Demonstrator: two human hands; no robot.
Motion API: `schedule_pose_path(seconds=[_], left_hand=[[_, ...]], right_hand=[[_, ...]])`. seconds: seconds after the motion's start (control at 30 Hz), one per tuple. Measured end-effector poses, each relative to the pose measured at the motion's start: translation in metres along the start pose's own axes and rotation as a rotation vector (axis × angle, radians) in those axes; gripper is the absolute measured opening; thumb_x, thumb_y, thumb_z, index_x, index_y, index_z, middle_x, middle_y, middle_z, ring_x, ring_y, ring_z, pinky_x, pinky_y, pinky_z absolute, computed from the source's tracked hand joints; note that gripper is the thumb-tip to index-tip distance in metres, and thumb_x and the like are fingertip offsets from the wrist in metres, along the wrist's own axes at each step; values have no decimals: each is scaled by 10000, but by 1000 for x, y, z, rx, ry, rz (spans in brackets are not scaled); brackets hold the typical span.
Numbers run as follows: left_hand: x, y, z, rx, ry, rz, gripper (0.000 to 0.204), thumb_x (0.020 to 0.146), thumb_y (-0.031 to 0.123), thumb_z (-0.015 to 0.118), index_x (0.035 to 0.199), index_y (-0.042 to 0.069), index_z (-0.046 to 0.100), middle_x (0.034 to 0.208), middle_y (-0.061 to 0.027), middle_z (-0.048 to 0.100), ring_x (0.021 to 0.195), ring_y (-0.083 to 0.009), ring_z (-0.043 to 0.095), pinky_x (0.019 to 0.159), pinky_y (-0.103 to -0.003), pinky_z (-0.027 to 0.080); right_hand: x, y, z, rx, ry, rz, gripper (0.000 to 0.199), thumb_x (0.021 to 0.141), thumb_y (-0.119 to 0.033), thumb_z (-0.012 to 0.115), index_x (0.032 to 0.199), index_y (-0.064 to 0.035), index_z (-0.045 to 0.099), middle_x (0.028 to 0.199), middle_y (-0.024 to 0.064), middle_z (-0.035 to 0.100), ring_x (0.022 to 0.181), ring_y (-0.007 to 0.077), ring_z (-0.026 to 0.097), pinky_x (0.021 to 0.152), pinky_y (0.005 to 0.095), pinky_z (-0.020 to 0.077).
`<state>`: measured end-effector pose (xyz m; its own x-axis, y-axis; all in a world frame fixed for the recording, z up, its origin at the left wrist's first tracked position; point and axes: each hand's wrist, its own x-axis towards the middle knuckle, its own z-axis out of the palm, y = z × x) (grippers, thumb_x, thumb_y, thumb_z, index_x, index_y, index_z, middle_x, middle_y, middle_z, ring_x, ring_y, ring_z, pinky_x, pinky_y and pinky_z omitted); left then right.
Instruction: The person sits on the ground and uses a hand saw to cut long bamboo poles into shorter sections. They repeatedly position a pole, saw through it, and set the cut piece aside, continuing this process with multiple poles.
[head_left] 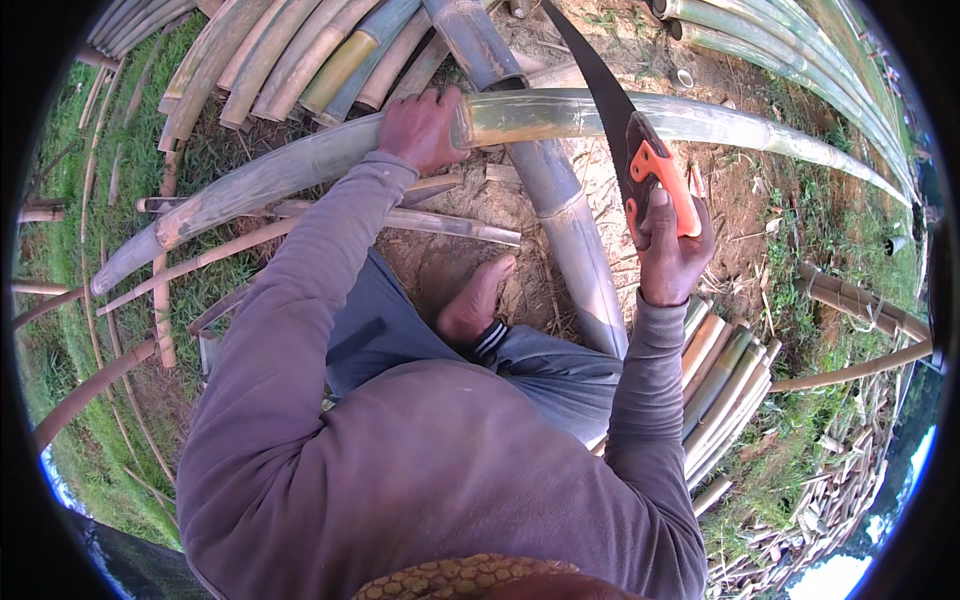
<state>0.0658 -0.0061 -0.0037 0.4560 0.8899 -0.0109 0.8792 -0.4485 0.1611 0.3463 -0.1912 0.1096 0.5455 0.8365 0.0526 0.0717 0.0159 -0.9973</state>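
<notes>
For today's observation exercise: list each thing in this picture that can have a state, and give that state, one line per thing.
Left hand: clamped over the long bamboo pole, holding it down.
Right hand: closed around the saw's orange handle.
Saw: blade unfolded, lying across the pole.
Long bamboo pole: lying crosswise on a thicker pole, in one piece as far as shows.
Thicker pole: lying on the ground, underneath.
Bare foot: resting on the dirt.

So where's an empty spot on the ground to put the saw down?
Bare dirt lies between the bare foot, the thick upright bamboo pole and the thin sticks. Another bare patch sits right of the right hand. Cut bamboo stacks crowd the lower right and top left.
</notes>
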Motion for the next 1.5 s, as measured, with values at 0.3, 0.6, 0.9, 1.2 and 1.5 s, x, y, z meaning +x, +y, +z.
schedule_pose_path(seconds=[0.3, 0.6, 0.9, 1.2, 1.5], left_hand=[[-41, 23, 33, 127, 413, 78, 914, 656, 451, 977, 1397, 121, 557, 1255, -72, 619, 1182, -287, 608, 1046, -459, 448], [25, 81, 14, -48, 305, -17, 778, 887, 657, 731, 1410, 95, 605, 1340, -134, 676, 1281, -320, 625, 1126, -480, 429], [50, 138, 15, -226, 5, -175, 766, 878, 717, 622, 1279, 79, 763, 1236, -178, 788, 1209, -329, 732, 1120, -496, 463], [71, 125, 23, -184, -9, -186, 854, 867, 828, 545, 1231, 96, 793, 1218, -174, 799, 1164, -333, 757, 1039, -472, 524], [74, 125, 28, -167, -2, -187, 882, 859, 866, 543, 1236, 109, 797, 1242, -164, 796, 1171, -327, 759, 1021, -499, 528]], right_hand=[[-49, 57, -38, -45, 34, -100, 359, 1047, -291, 764, 1143, 43, 673, 800, 53, 695, 602, 69, 596, 562, 234, 485], [-64, 76, -43, -23, -3, -41, 370, 1061, -285, 737, 1236, 22, 626, 882, 71, 728, 631, 61, 598, 566, 211, 476], [-65, 83, -62, -74, -68, -71, 472, 1071, -169, 700, 1467, 62, 589, 1183, 123, 732, 850, 101, 669, 731, 249, 550], [-70, 91, -62, -145, -67, -167, 477, 1046, -126, 708, 1455, 91, 593, 1305, 220, 731, 1161, 268, 723, 983, 387, 580], [-73, 77, -53, -179, -79, -124, 481, 1047, -116, 702, 1461, 97, 582, 1326, 231, 721, 1204, 277, 714, 1024, 392, 567]])
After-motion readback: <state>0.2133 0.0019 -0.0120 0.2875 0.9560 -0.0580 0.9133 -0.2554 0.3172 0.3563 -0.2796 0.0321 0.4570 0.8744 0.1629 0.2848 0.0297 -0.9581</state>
